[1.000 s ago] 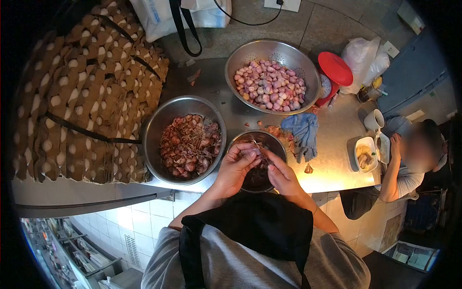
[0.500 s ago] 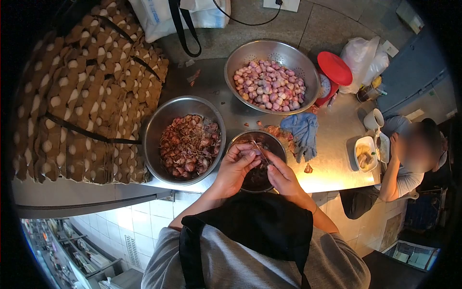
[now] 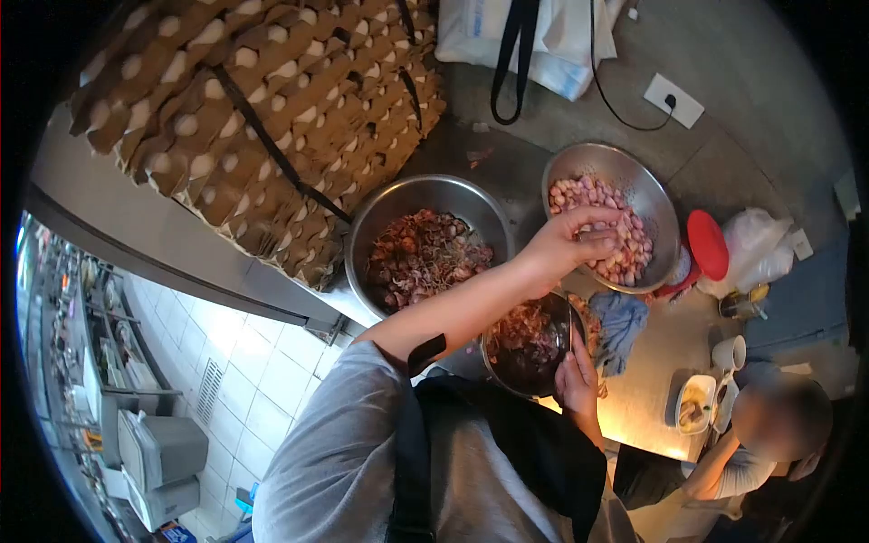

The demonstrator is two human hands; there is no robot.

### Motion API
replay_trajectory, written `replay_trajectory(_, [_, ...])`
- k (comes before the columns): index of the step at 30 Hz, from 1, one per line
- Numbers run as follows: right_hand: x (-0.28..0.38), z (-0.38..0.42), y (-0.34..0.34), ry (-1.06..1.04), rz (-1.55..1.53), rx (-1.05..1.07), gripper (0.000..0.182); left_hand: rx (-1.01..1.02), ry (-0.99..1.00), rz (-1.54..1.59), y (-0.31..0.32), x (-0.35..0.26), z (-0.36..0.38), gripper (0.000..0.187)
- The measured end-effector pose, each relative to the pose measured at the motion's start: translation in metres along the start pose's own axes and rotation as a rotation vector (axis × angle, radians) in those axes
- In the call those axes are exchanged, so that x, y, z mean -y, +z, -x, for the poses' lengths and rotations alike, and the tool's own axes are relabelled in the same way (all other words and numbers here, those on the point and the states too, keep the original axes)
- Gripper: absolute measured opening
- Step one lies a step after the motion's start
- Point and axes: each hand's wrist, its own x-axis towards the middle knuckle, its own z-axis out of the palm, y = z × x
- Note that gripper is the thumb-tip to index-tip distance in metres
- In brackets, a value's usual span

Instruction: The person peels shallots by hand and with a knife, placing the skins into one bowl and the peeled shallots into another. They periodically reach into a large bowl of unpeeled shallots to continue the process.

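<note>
Near the bench's [image 3: 661, 389] front edge, the right hand [image 3: 579, 378] closes around a knife [image 3: 570, 328], handle hidden, while the half-curled left hand [image 3: 587, 239], contents indeterminable, partly obscures the colander's [image 3: 658, 195] shallots [image 3: 639, 249].

Your left hand [image 3: 593, 237] covers part of the peeled shallots [image 3: 634, 261], so you cannot see whether it holds one. The knife [image 3: 570, 328] has its handle hidden inside your right hand [image 3: 577, 376]. The top edge cuts the white bag [image 3: 570, 45] (and the egg trays [image 3: 299, 81]); the seated person [image 3: 736, 463] has a blurred head.
</note>
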Motion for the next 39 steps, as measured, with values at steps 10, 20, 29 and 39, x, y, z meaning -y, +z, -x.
replay_trajectory(10, [-0.009,-0.004,-0.013,0.118,0.067,-0.039,0.021,-0.297,0.118,-1.252,-0.177,-0.024,-0.005,0.012])
replay_trajectory(20, [-0.008,-0.002,-0.010,0.064,0.162,-0.013,0.027,-0.263,-0.242,-1.981,-0.250,0.036,0.016,0.032])
replay_trajectory(29, [0.005,0.004,-0.003,0.044,0.135,-0.017,0.039,-0.247,-0.231,-1.263,-0.177,-0.020,0.036,0.036])
replay_trajectory(39, [0.012,0.013,0.029,-0.112,-0.137,0.333,0.046,-0.084,-0.395,0.264,-0.043,0.003,0.106,0.028])
